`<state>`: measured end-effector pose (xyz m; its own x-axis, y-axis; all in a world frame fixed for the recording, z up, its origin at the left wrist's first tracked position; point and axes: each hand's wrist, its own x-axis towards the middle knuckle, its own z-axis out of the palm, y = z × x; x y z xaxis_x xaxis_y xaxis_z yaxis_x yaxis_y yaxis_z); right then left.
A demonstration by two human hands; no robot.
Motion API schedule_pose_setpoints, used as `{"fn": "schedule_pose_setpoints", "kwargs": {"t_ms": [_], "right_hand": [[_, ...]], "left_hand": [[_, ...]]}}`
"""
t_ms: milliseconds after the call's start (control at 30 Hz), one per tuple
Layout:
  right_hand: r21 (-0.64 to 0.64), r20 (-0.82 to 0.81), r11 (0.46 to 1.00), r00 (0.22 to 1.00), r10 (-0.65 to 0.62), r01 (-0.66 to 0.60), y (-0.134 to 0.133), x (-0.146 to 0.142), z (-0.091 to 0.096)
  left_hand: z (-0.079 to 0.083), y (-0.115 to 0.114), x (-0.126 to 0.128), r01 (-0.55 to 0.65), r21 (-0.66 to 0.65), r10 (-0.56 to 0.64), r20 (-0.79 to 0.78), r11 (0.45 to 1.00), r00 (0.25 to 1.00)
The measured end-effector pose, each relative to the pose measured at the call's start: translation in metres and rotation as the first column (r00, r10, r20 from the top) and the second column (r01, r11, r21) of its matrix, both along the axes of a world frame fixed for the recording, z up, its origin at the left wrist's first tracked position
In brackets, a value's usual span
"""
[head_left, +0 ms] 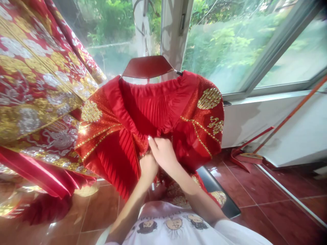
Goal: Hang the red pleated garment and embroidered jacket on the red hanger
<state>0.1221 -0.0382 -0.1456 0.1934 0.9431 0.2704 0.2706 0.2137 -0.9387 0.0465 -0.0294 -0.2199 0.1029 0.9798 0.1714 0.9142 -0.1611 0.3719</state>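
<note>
A red pleated garment (117, 149) with gold trim and round gold emblems on its shoulders hangs in front of me on a hanger (146, 67). At the front opening, just below the ruffled neckline, both hands are close together. My left hand (149, 166) is closed on the garment's front edge, its fingertips hidden in the cloth. Crossing just above and to the right, my right hand (164, 152) also grips the edge with thumb and fingers bent. Any fastener between the fingers is hidden.
Richly embroidered red, gold and silver cloth (38, 78) hangs at left. Behind is a sliding window (230, 44). A black seat (219, 190) with red and gold cloth stands below right. A red dustpan (240, 156) and a long orange pole (288, 117) lean by the wall.
</note>
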Motion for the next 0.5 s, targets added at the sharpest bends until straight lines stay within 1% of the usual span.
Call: {"fn": "schedule_pose_setpoints", "kwargs": {"t_ms": [33,67,100,200,267,333,400,433,467,500], "right_hand": [[0.007,0.073,0.999,0.996,-0.053,0.053,-0.002,-0.001,-0.002],[0.008,0.093,0.996,0.991,-0.095,0.094,-0.003,-0.003,-0.003],[0.008,0.075,0.993,0.99,-0.116,0.116,-0.004,-0.006,-0.004],[0.033,-0.018,0.994,0.994,-0.108,0.109,-0.004,-0.011,-0.007],[0.053,-0.006,0.996,0.998,-0.065,0.065,-0.004,-0.007,-0.009],[0.072,0.049,0.997,0.998,0.026,-0.029,-0.007,0.003,-0.014],[0.077,0.107,0.989,0.987,0.117,-0.126,-0.014,0.015,-0.024],[0.059,0.136,0.986,0.979,0.15,-0.159,-0.019,0.02,-0.031],[0.028,0.162,0.983,0.971,0.174,-0.181,-0.023,0.024,-0.038],[-0.008,0.183,0.981,0.964,0.192,-0.194,-0.027,0.027,-0.046]], "left_hand": [[-0.001,-0.002,0.0,0.0,-0.008,0.0,0.009,1.0,1.0],[-0.002,-0.004,0.001,0.002,-0.016,-0.001,0.021,1.0,1.0],[-0.002,-0.006,0.001,0.0,-0.022,0.001,0.036,1.0,0.999],[-0.005,-0.007,0.002,-0.031,-0.03,0.033,0.073,0.999,0.997],[-0.009,-0.004,0.001,-0.033,-0.017,0.034,0.117,0.999,0.993],[-0.013,0.002,-0.004,0.027,-0.004,-0.025,0.241,1.0,0.97],[-0.015,0.007,-0.012,0.114,0.002,-0.107,0.37,0.993,0.923],[-0.015,0.009,-0.017,0.162,-0.001,-0.146,0.426,0.987,0.893],[-0.013,0.009,-0.022,0.21,-0.006,-0.18,0.493,0.978,0.852],[-0.009,0.008,-0.027,0.25,-0.005,-0.202,0.572,0.968,0.795]]}}
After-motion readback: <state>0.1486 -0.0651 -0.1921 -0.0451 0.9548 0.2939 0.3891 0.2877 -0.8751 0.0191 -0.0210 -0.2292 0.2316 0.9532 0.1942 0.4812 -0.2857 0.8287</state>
